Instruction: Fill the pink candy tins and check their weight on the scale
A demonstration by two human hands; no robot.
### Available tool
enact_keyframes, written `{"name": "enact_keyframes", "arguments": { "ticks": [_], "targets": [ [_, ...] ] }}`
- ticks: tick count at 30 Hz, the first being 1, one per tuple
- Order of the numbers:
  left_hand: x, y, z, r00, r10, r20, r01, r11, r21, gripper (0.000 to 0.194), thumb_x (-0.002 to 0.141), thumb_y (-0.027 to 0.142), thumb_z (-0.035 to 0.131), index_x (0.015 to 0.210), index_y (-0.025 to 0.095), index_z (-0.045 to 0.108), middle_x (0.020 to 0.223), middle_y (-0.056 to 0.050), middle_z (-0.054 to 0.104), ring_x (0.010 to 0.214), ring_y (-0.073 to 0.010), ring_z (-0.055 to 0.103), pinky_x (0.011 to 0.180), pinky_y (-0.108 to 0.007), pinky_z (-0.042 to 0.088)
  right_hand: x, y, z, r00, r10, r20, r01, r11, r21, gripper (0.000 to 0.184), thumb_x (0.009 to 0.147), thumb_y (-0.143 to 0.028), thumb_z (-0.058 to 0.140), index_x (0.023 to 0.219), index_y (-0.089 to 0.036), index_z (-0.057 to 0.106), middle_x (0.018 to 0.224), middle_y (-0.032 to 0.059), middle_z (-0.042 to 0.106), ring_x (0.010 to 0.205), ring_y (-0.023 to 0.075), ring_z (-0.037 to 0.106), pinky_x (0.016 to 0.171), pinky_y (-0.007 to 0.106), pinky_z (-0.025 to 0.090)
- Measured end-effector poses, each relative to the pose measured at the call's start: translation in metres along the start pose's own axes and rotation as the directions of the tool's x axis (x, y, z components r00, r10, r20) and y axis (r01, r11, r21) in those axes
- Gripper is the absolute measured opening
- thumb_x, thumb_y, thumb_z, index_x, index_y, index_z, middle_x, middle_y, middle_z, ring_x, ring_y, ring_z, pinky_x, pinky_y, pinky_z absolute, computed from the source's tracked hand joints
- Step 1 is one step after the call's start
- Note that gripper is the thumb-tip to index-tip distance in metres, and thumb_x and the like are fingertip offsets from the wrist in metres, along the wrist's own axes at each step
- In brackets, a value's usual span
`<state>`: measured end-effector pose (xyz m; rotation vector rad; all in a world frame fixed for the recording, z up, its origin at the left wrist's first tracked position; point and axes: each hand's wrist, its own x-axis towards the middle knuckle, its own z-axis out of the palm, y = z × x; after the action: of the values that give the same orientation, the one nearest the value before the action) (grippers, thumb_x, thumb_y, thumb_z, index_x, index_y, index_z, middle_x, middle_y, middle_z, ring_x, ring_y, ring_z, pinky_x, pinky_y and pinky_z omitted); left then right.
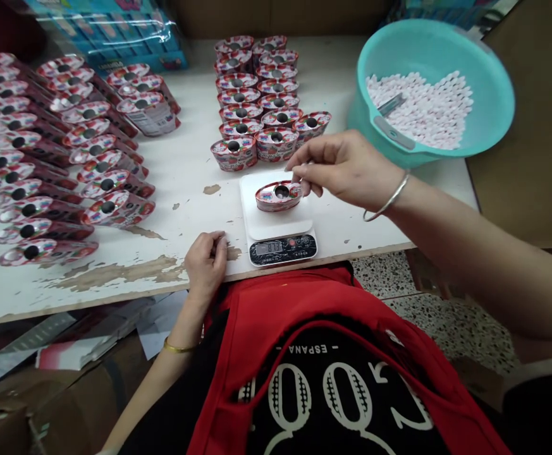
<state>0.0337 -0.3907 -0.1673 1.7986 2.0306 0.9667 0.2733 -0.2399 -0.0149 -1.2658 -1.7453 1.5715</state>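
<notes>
A small oval red-and-white candy pack [278, 201] with a round dark hole in its top stands upright on a white digital scale [276, 221]. Just above the pack's right end is my right hand [339, 165], thumb and fingertips pinched together; whatever they may hold is too small or hidden to make out. My left hand [206, 260] rests at the table's front edge, left of the scale, with fingers curled in and nothing visible in them. The scale's dark display panel [283, 249] is lit with digits.
Two columns of similar packs [240, 112] stand behind the scale, and more rows [29, 208] fill the left side. At the back right, a turquoise basin [489, 95] holds many small white pieces [422, 107] and a metal scoop [391, 104]. Blue packaging [114, 35] lies at the back left.
</notes>
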Motion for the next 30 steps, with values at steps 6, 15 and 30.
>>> {"name": "enact_keyframes", "arguments": {
  "ticks": [6,15,30],
  "targets": [
    [0.003,0.005,-0.005,0.999,0.038,-0.031,-0.038,0.999,-0.022,0.021,0.092,0.031,0.051,0.102,0.017,0.062,0.08,-0.002,0.058,0.07,-0.0136,0.052,0.069,-0.027,0.043,0.008,0.008,0.008,0.986,-0.164,0.031,0.164,0.986,0.003,0.009,0.084,-0.017,0.07,0.077,-0.015,0.064,0.06,-0.0016,0.058,0.053,0.0068,0.053,0.046,0.018,0.041],
    [0.096,0.091,0.006,0.843,0.514,0.16,-0.533,0.839,0.112,0.057,0.087,0.044,0.06,0.135,0.017,0.045,0.117,-0.013,0.062,0.105,-0.0265,0.055,0.088,-0.039,0.038,-0.021,0.033,-0.035,0.933,-0.081,-0.35,0.171,0.957,0.233,0.029,0.082,-0.042,0.07,0.089,-0.014,0.065,0.072,0.0021,0.064,0.053,0.0076,0.055,0.048,0.022,0.041],
    [0.221,0.114,0.066,0.85,0.502,0.16,-0.527,0.806,0.27,0.038,0.089,0.044,0.056,0.121,0.021,0.057,0.121,-0.01,0.06,0.112,-0.0241,0.052,0.089,-0.04,0.039,-0.074,0.113,-0.031,0.814,0.355,-0.46,-0.083,0.854,0.513,0.051,0.06,-0.053,0.085,0.092,-0.014,0.073,0.08,0.0081,0.069,0.06,0.011,0.055,0.05,0.021,0.045]
  ]
}}
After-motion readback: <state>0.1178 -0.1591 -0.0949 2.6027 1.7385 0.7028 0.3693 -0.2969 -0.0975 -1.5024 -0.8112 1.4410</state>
